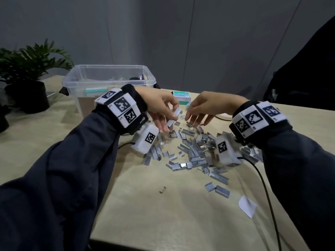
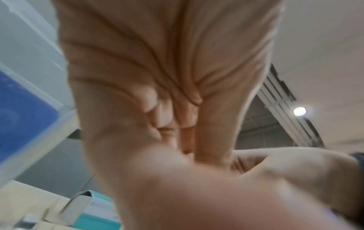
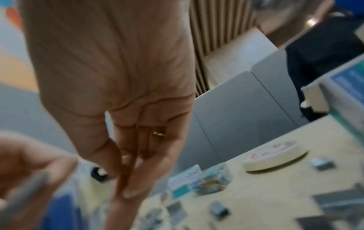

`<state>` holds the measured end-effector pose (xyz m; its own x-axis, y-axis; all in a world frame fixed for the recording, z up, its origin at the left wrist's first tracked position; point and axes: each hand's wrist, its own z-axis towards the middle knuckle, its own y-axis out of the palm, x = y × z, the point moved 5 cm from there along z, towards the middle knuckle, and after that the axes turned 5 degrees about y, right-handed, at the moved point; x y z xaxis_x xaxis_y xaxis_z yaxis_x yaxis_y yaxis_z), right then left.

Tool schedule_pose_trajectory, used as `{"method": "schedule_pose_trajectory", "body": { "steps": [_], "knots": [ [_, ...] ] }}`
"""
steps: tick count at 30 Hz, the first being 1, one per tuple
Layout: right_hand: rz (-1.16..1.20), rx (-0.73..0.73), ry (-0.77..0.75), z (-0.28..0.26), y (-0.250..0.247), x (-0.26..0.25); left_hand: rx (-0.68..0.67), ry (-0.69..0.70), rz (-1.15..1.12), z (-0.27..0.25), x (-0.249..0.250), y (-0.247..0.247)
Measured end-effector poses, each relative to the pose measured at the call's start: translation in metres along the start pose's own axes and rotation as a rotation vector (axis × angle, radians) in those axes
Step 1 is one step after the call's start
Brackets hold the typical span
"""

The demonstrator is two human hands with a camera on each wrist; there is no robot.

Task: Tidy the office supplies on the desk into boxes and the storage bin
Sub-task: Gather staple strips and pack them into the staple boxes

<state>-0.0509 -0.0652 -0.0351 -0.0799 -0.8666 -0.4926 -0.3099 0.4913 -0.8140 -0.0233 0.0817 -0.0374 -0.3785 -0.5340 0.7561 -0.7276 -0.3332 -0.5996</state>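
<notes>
Standing at the desk's [image 1: 145, 205] far side, the clear storage bin [image 1: 108, 77] holds a teal box and small, indistinct items; a teal staple box [image 1: 181, 96] sits just beside it. The left hand [image 1: 159, 105] pinches a staple strip [image 1: 174, 117] above the loose staples [image 1: 195, 151]; the right hand [image 1: 204, 107] hovers near, fingers loosely spread, holding nothing. The left wrist view shows the palm [image 2: 157, 77], blurred. The right wrist view shows relaxed fingers [image 3: 138, 155], a tape roll [image 3: 273, 157] and a clip pouch [image 3: 210, 182].

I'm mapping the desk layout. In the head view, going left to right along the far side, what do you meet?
Potted plant → clear storage bin → small teal staple box → dark chair back.
</notes>
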Motion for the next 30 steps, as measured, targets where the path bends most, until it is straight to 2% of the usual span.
{"method": "schedule_pose_trajectory", "body": {
  "steps": [2, 5, 9, 12, 17, 21, 25, 28, 30],
  "knots": [
    [0.129, 0.045, -0.013, -0.009, -0.008, -0.004, 0.095, 0.042, -0.037, 0.002, 0.003, -0.004],
    [0.246, 0.203, -0.036, -0.025, -0.026, -0.002, 0.168, 0.081, -0.038, 0.008, 0.010, -0.005],
    [0.244, 0.324, -0.099, -0.045, -0.040, 0.008, 0.245, 0.151, -0.040, 0.024, 0.027, -0.005],
    [0.246, 0.451, -0.083, -0.058, -0.056, 0.024, 0.298, 0.204, -0.127, 0.039, 0.043, -0.001],
    [0.398, 0.574, -0.001, -0.081, -0.083, 0.059, 0.306, 0.309, -0.341, 0.069, 0.080, 0.016],
    [0.416, 0.657, -0.013, -0.096, -0.094, 0.085, 0.265, 0.323, -0.445, 0.097, 0.103, 0.033],
    [0.415, 0.660, 0.087, -0.106, -0.101, 0.111, 0.244, 0.304, -0.477, 0.118, 0.115, 0.047],
    [0.408, 0.700, 0.231, -0.109, -0.102, 0.131, 0.340, 0.222, -0.454, 0.132, 0.117, 0.055],
    [0.306, 0.739, 0.347, -0.107, -0.102, 0.142, 0.374, 0.181, -0.339, 0.139, 0.117, 0.061]
  ]
}}
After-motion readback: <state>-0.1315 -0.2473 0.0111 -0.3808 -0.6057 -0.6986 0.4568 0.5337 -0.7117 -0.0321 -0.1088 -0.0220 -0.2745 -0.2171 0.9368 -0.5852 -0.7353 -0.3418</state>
